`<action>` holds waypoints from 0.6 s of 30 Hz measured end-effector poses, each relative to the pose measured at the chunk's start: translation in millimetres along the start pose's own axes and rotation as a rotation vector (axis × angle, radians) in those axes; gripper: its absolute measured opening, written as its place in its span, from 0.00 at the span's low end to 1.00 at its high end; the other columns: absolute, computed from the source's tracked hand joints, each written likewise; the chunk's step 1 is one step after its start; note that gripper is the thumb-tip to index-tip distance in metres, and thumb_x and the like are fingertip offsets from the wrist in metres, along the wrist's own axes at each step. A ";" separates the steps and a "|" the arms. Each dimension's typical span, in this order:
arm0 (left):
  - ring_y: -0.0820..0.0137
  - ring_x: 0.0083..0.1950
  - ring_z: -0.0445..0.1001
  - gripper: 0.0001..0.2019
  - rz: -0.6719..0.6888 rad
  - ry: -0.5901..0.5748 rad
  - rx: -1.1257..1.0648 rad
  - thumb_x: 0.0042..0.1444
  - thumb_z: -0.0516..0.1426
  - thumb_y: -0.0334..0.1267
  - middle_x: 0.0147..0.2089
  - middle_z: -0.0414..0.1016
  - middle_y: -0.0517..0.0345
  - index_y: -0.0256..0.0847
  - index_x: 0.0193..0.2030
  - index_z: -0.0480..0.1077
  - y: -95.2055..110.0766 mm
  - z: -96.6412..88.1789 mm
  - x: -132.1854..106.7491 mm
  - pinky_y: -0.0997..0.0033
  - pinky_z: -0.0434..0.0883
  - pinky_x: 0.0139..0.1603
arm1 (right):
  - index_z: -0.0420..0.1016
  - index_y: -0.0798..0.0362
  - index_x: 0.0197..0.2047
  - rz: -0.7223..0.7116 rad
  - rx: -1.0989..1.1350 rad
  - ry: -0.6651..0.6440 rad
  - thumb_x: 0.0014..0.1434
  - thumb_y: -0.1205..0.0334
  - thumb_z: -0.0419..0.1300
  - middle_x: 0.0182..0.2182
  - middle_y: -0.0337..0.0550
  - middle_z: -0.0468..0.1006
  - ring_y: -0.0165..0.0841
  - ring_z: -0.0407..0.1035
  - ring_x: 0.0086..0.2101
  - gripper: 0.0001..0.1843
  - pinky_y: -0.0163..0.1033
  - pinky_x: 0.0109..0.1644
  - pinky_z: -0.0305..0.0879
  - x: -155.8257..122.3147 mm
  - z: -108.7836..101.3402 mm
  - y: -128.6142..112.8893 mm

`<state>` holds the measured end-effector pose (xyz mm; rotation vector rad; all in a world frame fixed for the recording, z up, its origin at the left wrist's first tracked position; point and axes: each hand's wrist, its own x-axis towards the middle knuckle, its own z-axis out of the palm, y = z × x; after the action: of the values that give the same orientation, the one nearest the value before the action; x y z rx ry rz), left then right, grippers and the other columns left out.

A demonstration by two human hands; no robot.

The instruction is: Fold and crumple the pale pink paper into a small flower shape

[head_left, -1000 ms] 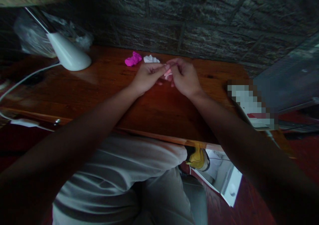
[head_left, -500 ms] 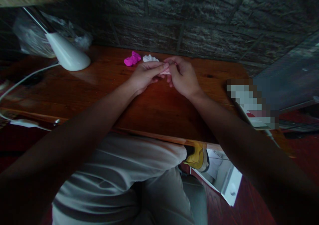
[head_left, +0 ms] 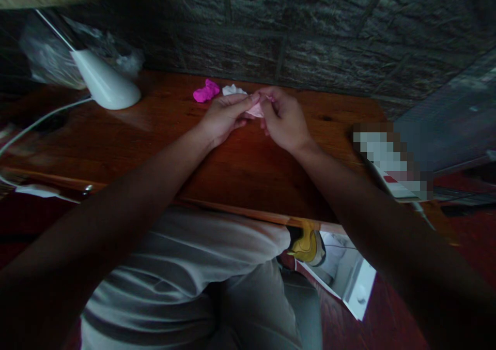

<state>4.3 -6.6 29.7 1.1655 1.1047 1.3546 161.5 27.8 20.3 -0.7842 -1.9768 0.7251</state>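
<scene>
The left hand (head_left: 221,120) and right hand (head_left: 285,117) pinch a pale pink lump (head_left: 256,110) with their fingers; a magenta lump (head_left: 206,91) and white lump (head_left: 233,89) lie far left on the worktop (head_left: 248,169).

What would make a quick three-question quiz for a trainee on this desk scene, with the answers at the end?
1. Multiple choice: what do the left hand and right hand hold between them? A) a white cord B) a pale pink piece C) a yellow shoe
2. True or false: the bright pink lump lies nearer the lamp base than the white lump does.
3. Fill in: the lamp base is coloured ____.

Key: 1. B; 2. True; 3. white.
</scene>
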 end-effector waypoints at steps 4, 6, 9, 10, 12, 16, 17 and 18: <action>0.72 0.38 0.80 0.14 0.027 0.010 0.006 0.58 0.68 0.47 0.38 0.82 0.55 0.37 0.40 0.78 -1.2 -1.0 0.2 0.80 0.72 0.32 | 0.74 0.50 0.50 -0.061 -0.054 0.047 0.73 0.41 0.49 0.35 0.43 0.80 0.35 0.79 0.39 0.23 0.38 0.40 0.76 0.3 0.3 1.9; 0.73 0.38 0.80 0.13 0.033 0.019 0.011 0.59 0.67 0.46 0.38 0.82 0.55 0.37 0.40 0.78 -2.3 -1.2 1.1 0.80 0.72 0.32 | 0.74 0.51 0.51 -0.074 -0.078 0.054 0.73 0.41 0.48 0.37 0.45 0.80 0.36 0.79 0.43 0.24 0.39 0.44 0.76 0.1 0.4 1.5; 0.74 0.36 0.78 0.11 0.066 0.055 0.028 0.60 0.66 0.44 0.36 0.81 0.56 0.37 0.37 0.78 -4.4 -0.6 3.2 0.80 0.71 0.31 | 0.73 0.51 0.51 -0.075 -0.101 0.055 0.74 0.41 0.48 0.38 0.45 0.81 0.37 0.79 0.43 0.24 0.40 0.47 0.76 -0.4 0.5 0.3; 0.74 0.35 0.78 0.10 0.082 0.068 0.036 0.60 0.67 0.43 0.35 0.80 0.57 0.37 0.37 0.78 -4.9 -0.2 3.9 0.80 0.70 0.31 | 0.73 0.51 0.51 -0.073 -0.104 0.057 0.74 0.41 0.48 0.38 0.45 0.81 0.36 0.79 0.43 0.24 0.40 0.47 0.76 -0.5 0.6 -0.2; 0.75 0.34 0.77 0.09 0.107 0.088 0.050 0.59 0.67 0.42 0.33 0.79 0.58 0.38 0.36 0.78 -5.4 0.7 4.4 0.80 0.69 0.31 | 0.73 0.51 0.51 -0.069 -0.105 0.061 0.74 0.42 0.48 0.38 0.44 0.81 0.36 0.79 0.43 0.22 0.40 0.48 0.75 -0.8 0.8 -1.8; 0.77 0.31 0.76 0.08 0.097 0.095 0.052 0.60 0.66 0.40 0.32 0.78 0.59 0.38 0.35 0.77 -3.7 1.6 2.5 0.79 0.67 0.30 | 0.73 0.49 0.48 -0.034 -0.077 0.074 0.73 0.44 0.50 0.36 0.43 0.80 0.36 0.79 0.43 0.19 0.39 0.45 0.76 -2.0 1.3 -6.6; 0.77 0.30 0.76 0.08 0.083 0.088 0.048 0.60 0.65 0.40 0.32 0.78 0.59 0.38 0.35 0.77 -3.0 1.7 1.8 0.79 0.67 0.29 | 0.73 0.48 0.48 -0.020 -0.064 0.074 0.73 0.43 0.51 0.36 0.43 0.80 0.36 0.79 0.42 0.19 0.39 0.44 0.76 -2.3 1.4 -7.7; 0.77 0.30 0.76 0.08 0.068 0.078 0.046 0.61 0.65 0.40 0.32 0.79 0.59 0.38 0.34 0.77 -2.4 1.9 1.2 0.79 0.67 0.29 | 0.73 0.48 0.48 -0.005 -0.050 0.069 0.73 0.43 0.52 0.35 0.43 0.79 0.36 0.79 0.41 0.19 0.38 0.42 0.75 -2.7 1.6 -8.6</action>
<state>6.4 -5.2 27.6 1.2018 1.1659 1.4441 159.1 20.1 24.5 -0.8226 -1.9401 0.6395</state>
